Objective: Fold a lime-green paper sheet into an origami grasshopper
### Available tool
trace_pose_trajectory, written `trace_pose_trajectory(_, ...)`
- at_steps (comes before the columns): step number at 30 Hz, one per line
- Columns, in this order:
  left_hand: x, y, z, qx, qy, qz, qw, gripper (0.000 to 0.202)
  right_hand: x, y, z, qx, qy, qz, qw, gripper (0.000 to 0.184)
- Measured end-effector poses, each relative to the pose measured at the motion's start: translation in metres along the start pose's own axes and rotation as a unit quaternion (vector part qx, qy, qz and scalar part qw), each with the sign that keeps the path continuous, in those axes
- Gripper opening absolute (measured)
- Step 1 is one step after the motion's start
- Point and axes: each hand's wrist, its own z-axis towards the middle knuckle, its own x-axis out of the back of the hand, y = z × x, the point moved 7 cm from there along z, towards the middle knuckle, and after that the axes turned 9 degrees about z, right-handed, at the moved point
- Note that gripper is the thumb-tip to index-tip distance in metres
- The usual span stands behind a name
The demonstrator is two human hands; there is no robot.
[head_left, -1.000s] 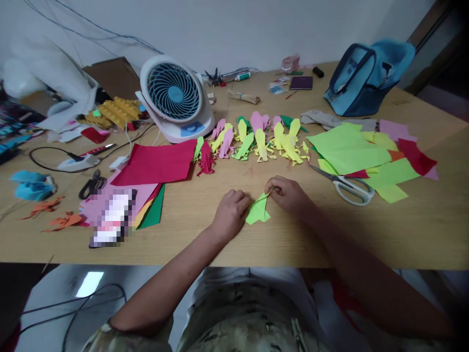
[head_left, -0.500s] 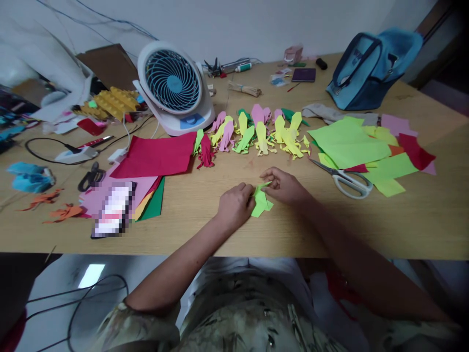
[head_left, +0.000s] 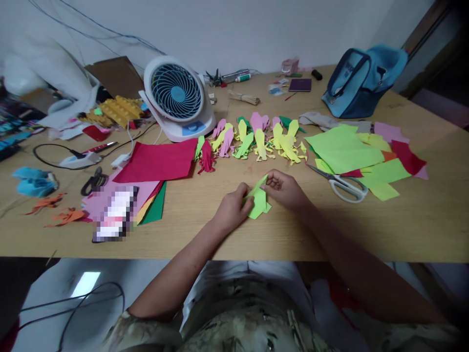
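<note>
A folded piece of lime-green paper (head_left: 259, 202) lies on the table near its front edge, between my two hands. My left hand (head_left: 231, 208) is closed on its left side, with the thumb laid along the paper. My right hand (head_left: 284, 188) pinches a raised flap at the upper right. Behind them several folded paper figures (head_left: 261, 142) in yellow, pink, green and red stand or lie in a cluster. White-handled scissors (head_left: 346, 188) rest to the right, beside a pile of lime-green sheets (head_left: 342, 149).
At the left are a red sheet (head_left: 157, 160), a phone (head_left: 116, 212), black scissors (head_left: 94, 181), orange paper figures (head_left: 66, 216) and a power strip (head_left: 80, 159). A white fan (head_left: 178, 93) stands behind. A blue bag (head_left: 361, 83) is at the back right.
My right hand has shifted slightly, and the flap of green paper it pinches now stands up taller. My left thumb has moved onto the paper. The camera view has tilted a little.
</note>
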Motion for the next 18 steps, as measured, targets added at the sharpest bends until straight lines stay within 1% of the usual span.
trace_pose_trajectory(3,0.007,-0.007,0.001,0.028,0.034,-0.080,0.996,0.005,-0.001,-0.003,0.000,-0.005,0.013,0.039,0.999,0.034)
trace_pose_trajectory(5,0.008,-0.013,0.001,0.052,0.061,-0.108,0.991,0.006,-0.005,0.001,-0.001,-0.030,0.006,0.059,0.998,0.043)
trace_pose_trajectory(6,0.008,-0.015,0.001,0.065,0.071,-0.119,0.988,0.007,-0.009,0.005,-0.002,-0.048,-0.008,0.068,0.997,0.045)
trace_pose_trajectory(8,0.006,-0.020,0.000,0.087,0.087,-0.142,0.982,0.009,-0.018,0.012,-0.004,-0.069,-0.039,0.077,0.994,0.044)
trace_pose_trajectory(10,0.004,-0.024,-0.002,0.106,0.095,-0.161,0.977,0.010,-0.023,0.013,-0.005,-0.058,-0.047,0.063,0.995,0.038)
trace_pose_trajectory(12,0.003,-0.026,-0.002,0.120,0.098,-0.170,0.973,0.009,-0.024,0.012,-0.006,-0.041,-0.027,0.028,0.998,0.033)
trace_pose_trajectory(15,0.004,-0.029,-0.001,0.128,0.107,-0.166,0.972,0.008,-0.021,0.007,-0.007,-0.038,0.013,-0.008,0.999,0.035)
trace_pose_trajectory(18,0.004,-0.031,0.002,0.122,0.118,-0.176,0.970,0.007,-0.020,0.001,-0.006,-0.054,0.036,0.022,0.998,0.044)
